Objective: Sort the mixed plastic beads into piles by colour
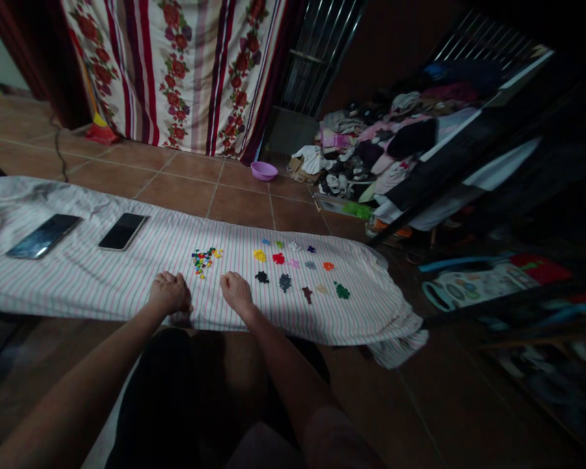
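Observation:
On the striped cloth, a mixed pile of small coloured pieces (pixel 205 259), too small to name, lies just beyond and between my hands. My left hand (pixel 170 293) rests near the cloth's front edge, left of the pile, its fingers curled in. To the right of the pile is my right hand (pixel 235 291), closed, with its fingertips hidden. Whether either hand holds a piece is hidden. Single-colour heaps are laid out in rows to the right, among them a black heap (pixel 262 277) nearest my right hand, a yellow heap (pixel 259 255), a red heap (pixel 278 258) and a green heap (pixel 342 290).
Two phones (pixel 43 236) lie on the left of the cloth-covered surface (pixel 166 228). Beyond it, a purple basin (pixel 264 171) stands on the tiled floor before a flowered curtain (pixel 176 71). Clothes are heaped (pixel 366 143) at the back right, near a dark slanting bar.

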`<state>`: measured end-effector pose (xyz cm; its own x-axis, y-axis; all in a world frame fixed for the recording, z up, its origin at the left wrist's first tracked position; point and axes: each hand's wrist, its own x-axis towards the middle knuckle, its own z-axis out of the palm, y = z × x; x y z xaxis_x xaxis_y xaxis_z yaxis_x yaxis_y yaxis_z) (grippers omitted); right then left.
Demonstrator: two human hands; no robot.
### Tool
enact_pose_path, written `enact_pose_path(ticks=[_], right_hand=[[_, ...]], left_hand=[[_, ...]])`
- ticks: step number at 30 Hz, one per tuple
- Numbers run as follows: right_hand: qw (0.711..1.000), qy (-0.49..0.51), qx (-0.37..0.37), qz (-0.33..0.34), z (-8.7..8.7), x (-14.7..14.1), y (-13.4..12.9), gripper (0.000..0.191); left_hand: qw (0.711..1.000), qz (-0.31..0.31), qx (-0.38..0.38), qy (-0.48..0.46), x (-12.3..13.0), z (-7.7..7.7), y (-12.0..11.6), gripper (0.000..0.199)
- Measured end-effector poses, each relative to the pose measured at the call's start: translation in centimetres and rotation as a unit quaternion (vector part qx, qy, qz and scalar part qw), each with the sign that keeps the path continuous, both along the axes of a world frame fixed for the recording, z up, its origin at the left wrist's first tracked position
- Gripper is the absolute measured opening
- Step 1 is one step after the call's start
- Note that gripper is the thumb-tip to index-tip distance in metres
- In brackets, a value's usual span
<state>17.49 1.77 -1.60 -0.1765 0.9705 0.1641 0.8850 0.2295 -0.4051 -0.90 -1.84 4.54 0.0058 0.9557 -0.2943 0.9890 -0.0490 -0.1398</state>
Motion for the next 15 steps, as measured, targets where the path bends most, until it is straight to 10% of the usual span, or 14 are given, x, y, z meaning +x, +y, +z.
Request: enact_pose_path(ticks=[15], right_hand=[[0.924,0.362,-0.12,0.003,-1.1,5.1,2.3,0.013]], left_hand=[[0.999,0.006,-0.036,0.018,0.1,-0.8,0.8,0.102]])
